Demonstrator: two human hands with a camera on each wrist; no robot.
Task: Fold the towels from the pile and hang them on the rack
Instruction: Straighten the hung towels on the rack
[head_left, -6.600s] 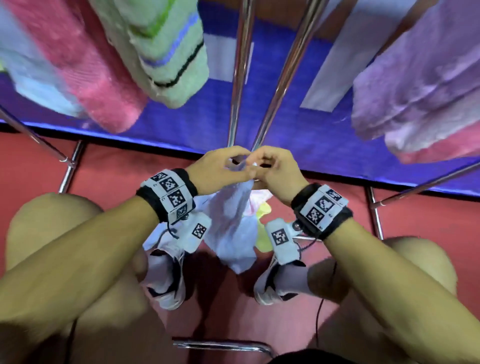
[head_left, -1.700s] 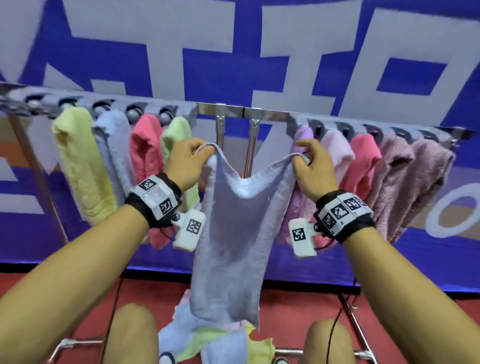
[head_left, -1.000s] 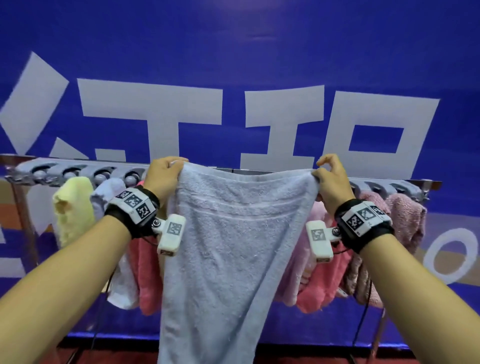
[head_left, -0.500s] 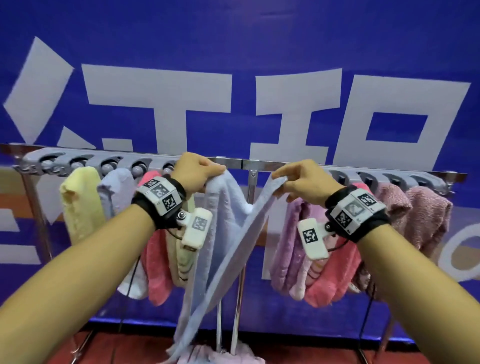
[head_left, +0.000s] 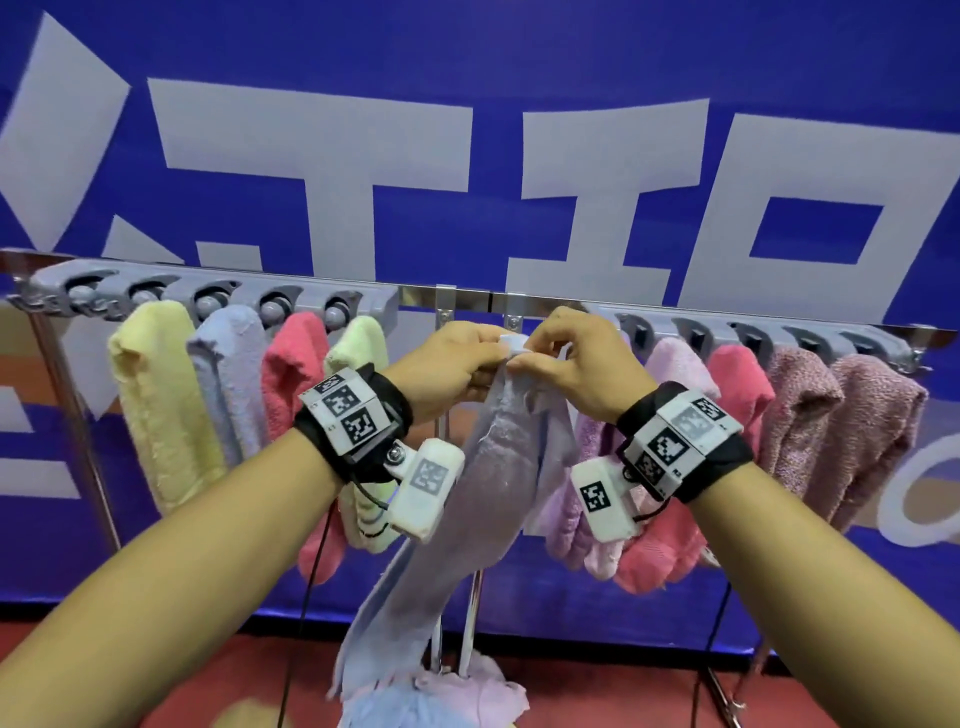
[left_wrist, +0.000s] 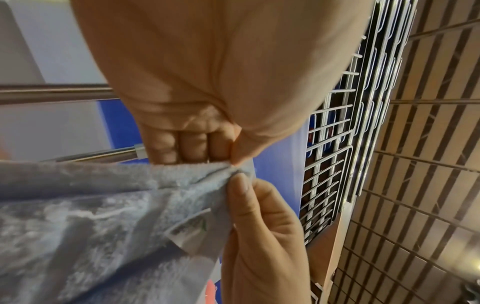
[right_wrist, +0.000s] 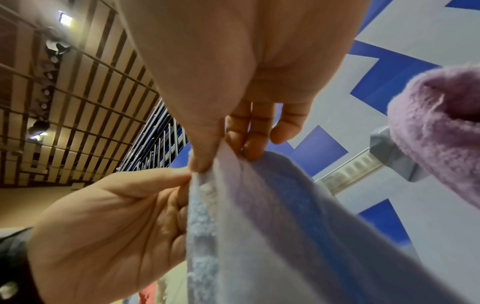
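A pale blue towel (head_left: 498, 478) hangs folded in half lengthwise in front of the middle gap of the metal rack (head_left: 467, 299). My left hand (head_left: 483, 356) and right hand (head_left: 535, 358) meet at its top, and each pinches an upper corner, the two corners pressed together. In the left wrist view my curled left fingers (left_wrist: 192, 144) grip the towel (left_wrist: 91, 216) edge, and the right thumb (left_wrist: 241, 191) presses the same spot above a sewn label (left_wrist: 192, 228). The right wrist view shows the same pinch on the towel (right_wrist: 259, 226). The pile (head_left: 441, 696) lies on the floor below.
Folded towels hang on both sides: yellow (head_left: 150, 405), blue (head_left: 228, 384), pink (head_left: 296, 395) and green (head_left: 358, 364) on the left; pale pink (head_left: 670, 374), pink (head_left: 737, 384) and mauve (head_left: 878, 431) on the right. A blue banner stands behind. Rack uprights (head_left: 470, 613) rise from the red floor.
A second ago my hands held the towel spread wide by its top corners. They have since come together, and the towel now hangs doubled lengthwise.
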